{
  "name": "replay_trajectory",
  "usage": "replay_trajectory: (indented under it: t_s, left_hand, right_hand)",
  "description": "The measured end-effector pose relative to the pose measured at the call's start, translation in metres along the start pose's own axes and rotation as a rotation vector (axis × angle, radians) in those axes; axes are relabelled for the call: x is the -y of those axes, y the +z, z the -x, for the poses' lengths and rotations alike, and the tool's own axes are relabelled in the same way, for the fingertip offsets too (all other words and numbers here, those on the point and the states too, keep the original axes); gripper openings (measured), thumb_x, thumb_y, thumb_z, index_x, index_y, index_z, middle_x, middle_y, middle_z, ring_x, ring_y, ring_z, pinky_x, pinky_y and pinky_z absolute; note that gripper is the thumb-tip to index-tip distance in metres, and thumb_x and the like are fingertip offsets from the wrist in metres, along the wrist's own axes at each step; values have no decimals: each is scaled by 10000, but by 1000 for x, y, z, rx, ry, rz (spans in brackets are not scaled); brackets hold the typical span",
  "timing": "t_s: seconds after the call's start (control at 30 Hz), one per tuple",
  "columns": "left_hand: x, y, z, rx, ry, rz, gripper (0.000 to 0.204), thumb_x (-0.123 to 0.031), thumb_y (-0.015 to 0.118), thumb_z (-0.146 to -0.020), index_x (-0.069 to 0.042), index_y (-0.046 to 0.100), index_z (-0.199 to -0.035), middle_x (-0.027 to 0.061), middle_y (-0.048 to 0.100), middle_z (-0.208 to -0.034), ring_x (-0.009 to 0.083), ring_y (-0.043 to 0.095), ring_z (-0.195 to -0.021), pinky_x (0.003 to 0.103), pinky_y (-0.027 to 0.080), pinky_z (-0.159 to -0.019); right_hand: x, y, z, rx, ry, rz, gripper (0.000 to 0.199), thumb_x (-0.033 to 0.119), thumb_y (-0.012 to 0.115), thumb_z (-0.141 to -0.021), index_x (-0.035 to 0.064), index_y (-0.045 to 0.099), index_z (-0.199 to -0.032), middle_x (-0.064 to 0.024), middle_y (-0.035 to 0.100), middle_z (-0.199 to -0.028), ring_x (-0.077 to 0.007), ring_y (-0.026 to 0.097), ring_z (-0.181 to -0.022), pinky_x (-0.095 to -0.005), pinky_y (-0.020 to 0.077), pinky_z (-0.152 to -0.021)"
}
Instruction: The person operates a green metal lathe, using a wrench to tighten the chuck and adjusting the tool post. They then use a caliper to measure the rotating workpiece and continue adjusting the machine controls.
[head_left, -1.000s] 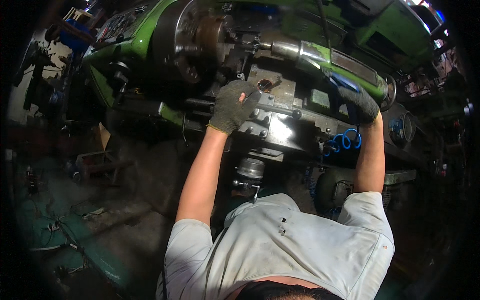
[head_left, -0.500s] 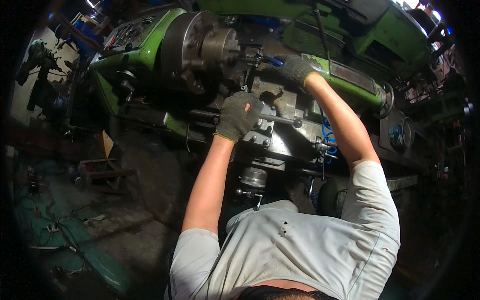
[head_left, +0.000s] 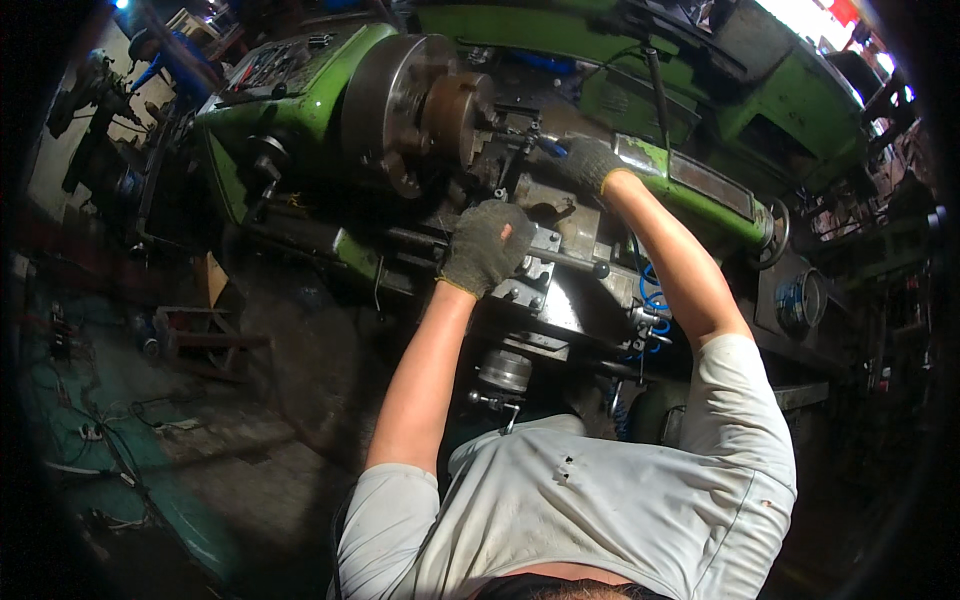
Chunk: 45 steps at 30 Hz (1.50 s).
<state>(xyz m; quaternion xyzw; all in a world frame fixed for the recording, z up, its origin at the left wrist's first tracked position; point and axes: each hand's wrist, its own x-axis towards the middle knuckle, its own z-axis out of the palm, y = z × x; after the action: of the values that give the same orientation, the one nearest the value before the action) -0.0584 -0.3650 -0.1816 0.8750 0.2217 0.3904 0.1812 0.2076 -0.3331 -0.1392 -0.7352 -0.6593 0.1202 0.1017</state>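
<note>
My left hand (head_left: 486,248), in a dark grey knitted glove with a hole showing skin, is curled over something beside the tool post of a green metal lathe (head_left: 300,125). Its fingertips are hidden, and so is whatever it grips. A lever with a black ball knob (head_left: 600,270) sticks out to the right of that hand. Farther away, my right hand (head_left: 592,164), gloved the same way, is closed around a blue tool (head_left: 552,147), mostly covered by the fingers. That tool points left toward a round brownish workpiece (head_left: 452,117) in the big steel chuck (head_left: 385,110).
A coiled blue hose (head_left: 652,290) hangs under my right forearm. A handwheel (head_left: 775,235) and a round tin (head_left: 800,300) are at the right. Below the carriage sits a crank handle (head_left: 510,415). Cables (head_left: 125,465) lie on the floor, lower left. A person in blue (head_left: 180,60) stands far left.
The whole lathe sits slightly lower and farther right in the picture. Both hands stay at about the same places on the machine. More of the person in blue shows.
</note>
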Motion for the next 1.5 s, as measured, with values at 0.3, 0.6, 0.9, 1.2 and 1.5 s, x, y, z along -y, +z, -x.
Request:
replay_trajectory:
  t_s: [0.3,0.6,0.9,1.2,1.5]
  left_hand:
    - [-6,-2,-4,-15,30,14,201,-236,635,-912,-51,713,-923,179,702,-951,409,656,-935,497,525,-832]
    - [-6,-6,-5,55,-13,8,211,-198,600,-925,-42,737,-965,189,722,-1030,408,671,-988,495,538,-875]
    - [-8,-6,-5,23,-12,46,201,-202,633,-909,-38,739,-958,186,726,-1004,396,678,-967,486,542,-871]
    - [-9,-6,-4,17,-5,12,198,-198,650,-904,-30,739,-958,183,729,-999,395,681,-958,485,545,-865]
    - [-9,-7,-5,40,-3,-12,189,-200,642,-919,-34,729,-947,177,722,-995,390,673,-958,488,540,-851]
  right_hand:
    - [-12,14,-6,-66,-100,47,684,634,545,-943,-3,758,-1069,-283,725,-1064,-453,705,-982,-482,539,-902]
    - [18,10,9,-50,-65,88,692,649,515,-960,20,745,-1134,-261,733,-1089,-433,710,-1017,-495,543,-910]
    - [37,3,23,-112,-34,131,544,550,453,-1001,105,755,-1085,-231,739,-1074,-434,700,-1035,-529,545,-902]
    - [42,4,32,-140,-79,165,422,453,551,-968,104,718,-1135,-210,745,-1074,-430,702,-1030,-517,548,-911]
    - [43,6,37,-112,-100,134,382,397,600,-940,80,725,-1112,-216,730,-1140,-396,703,-1080,-505,548,-920]
